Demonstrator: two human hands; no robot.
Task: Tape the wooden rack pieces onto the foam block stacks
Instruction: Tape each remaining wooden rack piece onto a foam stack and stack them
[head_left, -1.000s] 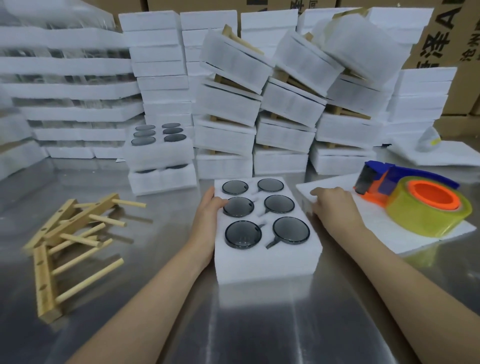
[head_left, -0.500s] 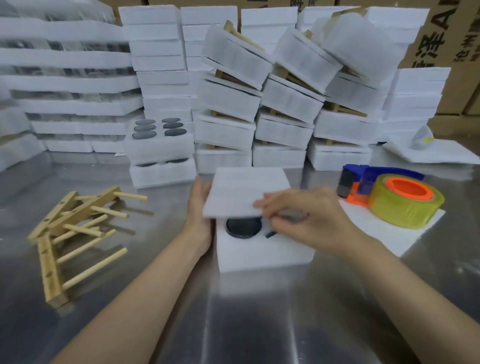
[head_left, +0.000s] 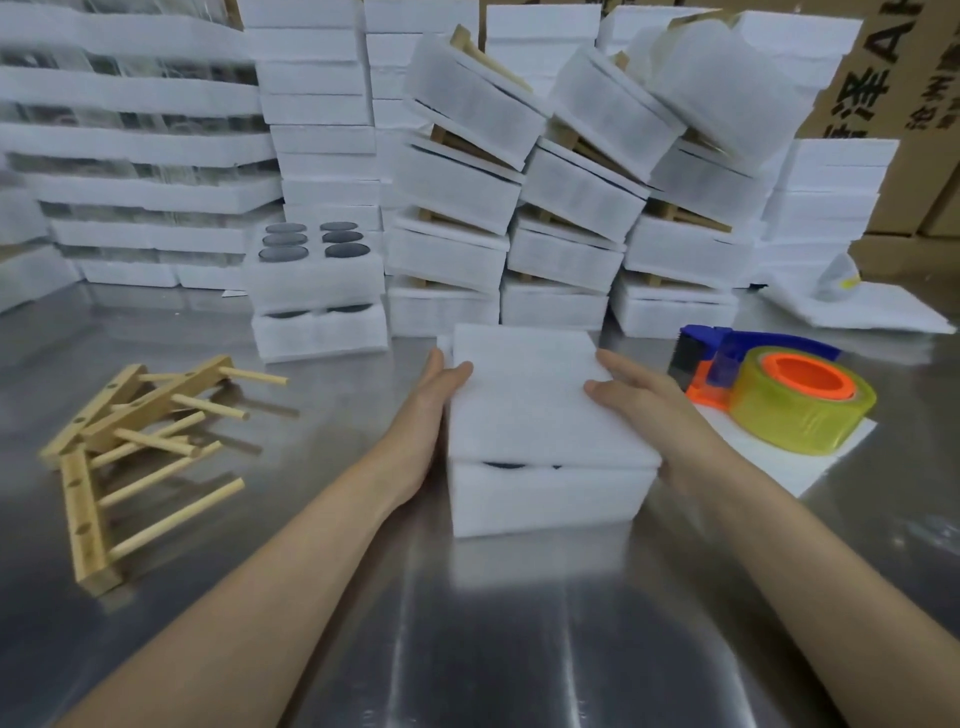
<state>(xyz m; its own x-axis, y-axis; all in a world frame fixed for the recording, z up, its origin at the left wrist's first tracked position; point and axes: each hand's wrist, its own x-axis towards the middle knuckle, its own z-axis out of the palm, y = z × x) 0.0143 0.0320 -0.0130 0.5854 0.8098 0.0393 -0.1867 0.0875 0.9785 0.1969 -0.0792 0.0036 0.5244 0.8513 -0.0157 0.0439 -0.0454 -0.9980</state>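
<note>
- Left hand (head_left: 439, 389), fingers straight, presses the flat white foam lid (head_left: 530, 405) on the thick white foam block (head_left: 540, 499).
- Right hand (head_left: 644, 405) lies flat on it too.

One wide-angle head view looks forward and down over the steel table (head_left: 519, 649). It sits close; foam stacks (head_left: 317, 104) line the far side.

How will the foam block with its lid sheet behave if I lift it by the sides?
Probably light and squashy, being foam. The lid sheet looks loose, with a gap at the front, so it may slide off the foam block. The dark items in that gap likely add weight.
</note>
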